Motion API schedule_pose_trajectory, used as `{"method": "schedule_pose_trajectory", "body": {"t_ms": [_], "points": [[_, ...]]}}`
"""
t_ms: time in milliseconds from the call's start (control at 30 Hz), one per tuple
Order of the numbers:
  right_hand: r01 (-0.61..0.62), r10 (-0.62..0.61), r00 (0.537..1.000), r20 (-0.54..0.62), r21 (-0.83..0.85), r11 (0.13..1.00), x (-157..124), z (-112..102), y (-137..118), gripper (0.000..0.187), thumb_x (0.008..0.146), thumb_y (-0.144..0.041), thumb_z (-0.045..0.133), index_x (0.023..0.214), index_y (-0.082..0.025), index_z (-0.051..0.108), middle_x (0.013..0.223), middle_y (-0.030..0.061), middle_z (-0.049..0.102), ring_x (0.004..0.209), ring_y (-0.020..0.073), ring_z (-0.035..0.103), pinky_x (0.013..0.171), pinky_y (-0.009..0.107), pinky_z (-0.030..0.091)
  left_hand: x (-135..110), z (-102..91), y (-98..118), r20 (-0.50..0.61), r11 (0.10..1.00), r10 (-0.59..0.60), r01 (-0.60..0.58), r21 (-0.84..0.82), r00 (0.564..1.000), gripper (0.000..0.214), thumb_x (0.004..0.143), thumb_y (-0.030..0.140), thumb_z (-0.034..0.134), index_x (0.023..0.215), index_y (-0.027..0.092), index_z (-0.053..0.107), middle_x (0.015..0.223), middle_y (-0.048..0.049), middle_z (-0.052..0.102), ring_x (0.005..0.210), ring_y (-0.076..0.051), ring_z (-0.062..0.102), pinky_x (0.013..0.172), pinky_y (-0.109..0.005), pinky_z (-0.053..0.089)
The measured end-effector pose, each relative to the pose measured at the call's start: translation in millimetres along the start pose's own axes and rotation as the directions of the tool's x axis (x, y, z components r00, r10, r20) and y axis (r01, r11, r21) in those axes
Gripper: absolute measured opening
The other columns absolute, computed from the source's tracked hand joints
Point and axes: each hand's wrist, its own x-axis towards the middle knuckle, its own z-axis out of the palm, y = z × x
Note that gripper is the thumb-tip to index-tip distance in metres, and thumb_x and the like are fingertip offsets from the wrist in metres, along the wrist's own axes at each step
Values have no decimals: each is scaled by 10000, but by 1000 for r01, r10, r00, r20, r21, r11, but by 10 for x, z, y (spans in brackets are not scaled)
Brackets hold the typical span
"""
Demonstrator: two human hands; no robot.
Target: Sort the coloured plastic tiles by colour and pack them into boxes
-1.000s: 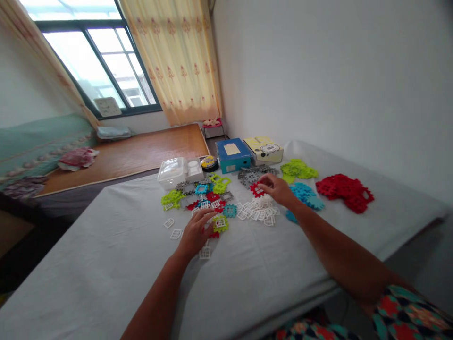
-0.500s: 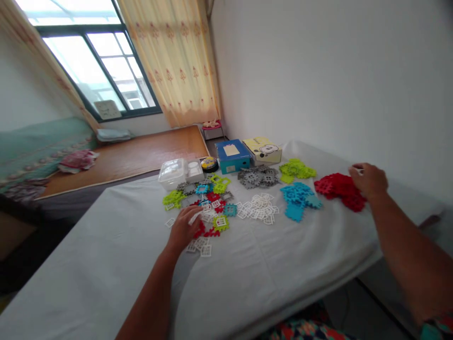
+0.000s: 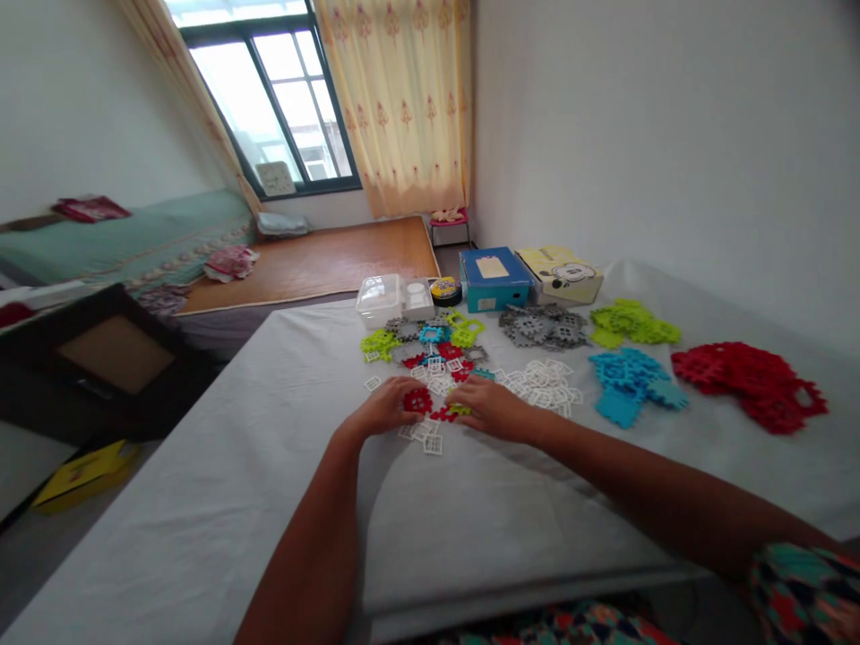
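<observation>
Both hands rest on a mixed heap of plastic interlocking tiles (image 3: 430, 358) on the white-sheeted table (image 3: 202, 502). My left hand (image 3: 386, 408) curls its fingers round a red tile (image 3: 417, 400). My right hand (image 3: 487, 408) lies over red and green tiles (image 3: 451, 412) right beside it, fingers bent down on them; what it holds is hidden. Small white window-shaped pieces (image 3: 430, 441) lie just in front of both hands.
Sorted piles lie to the right: white pieces (image 3: 544, 381), grey (image 3: 544, 327), lime green (image 3: 632, 322), blue (image 3: 628, 381), red (image 3: 752, 381). At the far edge stand a clear plastic box (image 3: 393, 300), a round tin (image 3: 445, 290), a blue box (image 3: 494, 278) and a yellow box (image 3: 561, 273).
My right hand came back from the red pile at the far right to the mixed heap beside my left hand. The left hand took hold of a red tile. The view swung left.
</observation>
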Motion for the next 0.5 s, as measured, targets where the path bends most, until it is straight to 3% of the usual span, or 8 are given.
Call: {"method": "schedule_pose_trajectory", "body": {"t_ms": [167,333,500], "points": [[24,-25,1000,-4,-201,979,74,337,-127,176,907,-272,598,1066,-213,641,997,59,691,1041,236,526,848,360,402,1,29,38,-99,999,-24,28,41,995,450,695,253,714,1142,224,673,1149,-87,675,1096,-258,599,1002,-393,449],[48,-66,996,-65,-252,966,-24,346,-155,145,950,-258,523,1030,-207,633,886,54,680,955,211,533,840,352,372,35,60,47,-175,999,-26,33,34,984,479,754,266,673,1227,217,616,1221,-97,625,1129,-245,581,1019,-395,446],[-6,-17,994,-111,-203,979,-50,338,-69,236,900,-208,587,1135,-199,606,956,70,671,966,224,551,828,353,411,53,75,62,-235,999,-13,4,-38,972,520,776,226,654,1287,210,561,1271,-95,585,1178,-224,555,1045,-387,433]]}}
